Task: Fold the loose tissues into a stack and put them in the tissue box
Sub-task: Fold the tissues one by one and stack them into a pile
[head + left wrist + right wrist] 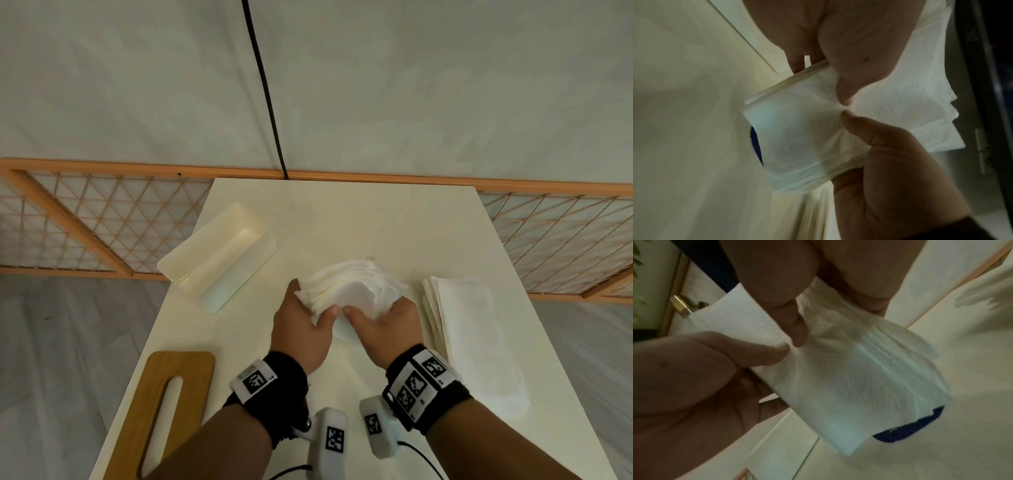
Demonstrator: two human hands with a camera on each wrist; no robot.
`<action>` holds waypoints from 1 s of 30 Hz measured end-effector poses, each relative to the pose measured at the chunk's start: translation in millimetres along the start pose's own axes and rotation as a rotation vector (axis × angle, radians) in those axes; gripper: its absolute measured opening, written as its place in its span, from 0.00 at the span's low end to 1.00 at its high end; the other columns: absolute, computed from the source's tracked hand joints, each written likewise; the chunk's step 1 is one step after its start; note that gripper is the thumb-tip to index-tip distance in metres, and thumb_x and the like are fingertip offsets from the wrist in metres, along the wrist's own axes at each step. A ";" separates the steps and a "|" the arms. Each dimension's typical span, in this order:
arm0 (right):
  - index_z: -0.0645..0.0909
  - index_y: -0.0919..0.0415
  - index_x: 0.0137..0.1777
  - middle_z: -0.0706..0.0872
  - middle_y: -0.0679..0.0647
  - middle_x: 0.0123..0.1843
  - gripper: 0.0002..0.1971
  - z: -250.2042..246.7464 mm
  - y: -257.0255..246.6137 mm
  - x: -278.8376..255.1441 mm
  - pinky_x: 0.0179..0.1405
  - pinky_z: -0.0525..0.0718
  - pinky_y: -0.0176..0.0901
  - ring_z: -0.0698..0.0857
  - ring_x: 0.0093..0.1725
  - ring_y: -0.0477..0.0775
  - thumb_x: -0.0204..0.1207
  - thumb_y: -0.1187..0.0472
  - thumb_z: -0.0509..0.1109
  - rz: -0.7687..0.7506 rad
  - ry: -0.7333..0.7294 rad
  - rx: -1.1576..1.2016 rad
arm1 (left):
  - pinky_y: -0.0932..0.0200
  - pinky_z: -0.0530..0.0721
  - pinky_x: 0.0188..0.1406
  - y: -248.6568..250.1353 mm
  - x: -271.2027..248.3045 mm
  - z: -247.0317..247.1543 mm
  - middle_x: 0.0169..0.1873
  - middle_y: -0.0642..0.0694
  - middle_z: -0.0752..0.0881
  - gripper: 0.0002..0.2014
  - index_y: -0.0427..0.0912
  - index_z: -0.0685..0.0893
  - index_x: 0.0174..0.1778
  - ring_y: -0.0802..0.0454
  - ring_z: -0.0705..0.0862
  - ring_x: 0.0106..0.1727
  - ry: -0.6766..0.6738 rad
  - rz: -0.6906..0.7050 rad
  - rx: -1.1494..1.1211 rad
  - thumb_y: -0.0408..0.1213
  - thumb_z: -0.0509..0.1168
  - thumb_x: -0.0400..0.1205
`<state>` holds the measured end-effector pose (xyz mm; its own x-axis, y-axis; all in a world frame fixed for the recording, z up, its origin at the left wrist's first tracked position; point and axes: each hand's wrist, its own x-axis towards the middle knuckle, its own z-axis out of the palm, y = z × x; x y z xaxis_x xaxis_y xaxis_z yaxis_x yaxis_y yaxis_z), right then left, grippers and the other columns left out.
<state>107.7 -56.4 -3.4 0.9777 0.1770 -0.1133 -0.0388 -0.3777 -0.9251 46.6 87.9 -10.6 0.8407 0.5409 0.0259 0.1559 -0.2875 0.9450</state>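
A thick bundle of white tissues (352,287) is held above the middle of the table, its layers fanned and bent over. My left hand (311,298) grips its left end, thumb on top and fingers underneath. My right hand (375,306) grips the right end the same way, and the two thumbs nearly meet. In the left wrist view the bundle (803,133) curves round between the left hand (828,76) and the right hand (859,129). The right wrist view shows the same bundle (849,378). The open cream tissue box (219,253) lies at the back left.
A flat stack of white tissues (469,329) lies along the table's right side. The wooden box lid (171,407), with a long slot, rests at the front left corner. A black cable (267,102) hangs behind the white table (342,212).
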 end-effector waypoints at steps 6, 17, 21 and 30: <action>0.88 0.52 0.50 0.93 0.47 0.41 0.13 -1.6 4.2 -2.3 0.38 0.85 0.36 0.92 0.42 0.48 0.69 0.65 0.83 -0.077 -0.095 0.044 | 0.76 0.81 0.45 -16.7 -2.6 1.9 0.48 0.61 0.87 0.24 0.49 0.79 0.62 0.64 0.88 0.51 -0.119 -0.068 0.077 0.36 0.78 0.72; 0.83 0.51 0.56 0.92 0.45 0.45 0.24 -8.4 -2.0 -5.1 0.42 0.86 0.33 0.92 0.49 0.46 0.65 0.71 0.86 -0.125 -0.074 0.170 | 0.68 0.83 0.49 -0.6 -2.0 -1.2 0.53 0.60 0.88 0.25 0.53 0.78 0.62 0.61 0.88 0.56 -0.159 -0.059 0.008 0.37 0.80 0.71; 0.80 0.39 0.41 0.89 0.37 0.35 0.19 -3.6 -4.0 -4.4 0.41 0.84 0.32 0.90 0.42 0.44 0.72 0.67 0.81 -0.132 -0.044 0.016 | 0.79 0.77 0.48 -2.3 0.0 2.6 0.52 0.59 0.88 0.15 0.44 0.86 0.63 0.55 0.88 0.58 -0.178 0.000 0.118 0.34 0.74 0.80; 0.84 0.45 0.46 0.92 0.44 0.40 0.16 -4.8 -0.1 1.6 0.41 0.85 0.38 0.92 0.43 0.48 0.70 0.69 0.81 -0.066 -0.055 0.048 | 0.79 0.76 0.40 -2.6 -2.4 9.8 0.44 0.59 0.86 0.16 0.48 0.78 0.56 0.54 0.86 0.46 -0.194 -0.037 0.115 0.33 0.76 0.77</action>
<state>110.3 -60.4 -1.8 0.9656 0.2505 -0.0701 0.0142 -0.3200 -0.9473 49.3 79.6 -16.4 0.9155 0.3940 -0.0817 0.2371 -0.3643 0.9006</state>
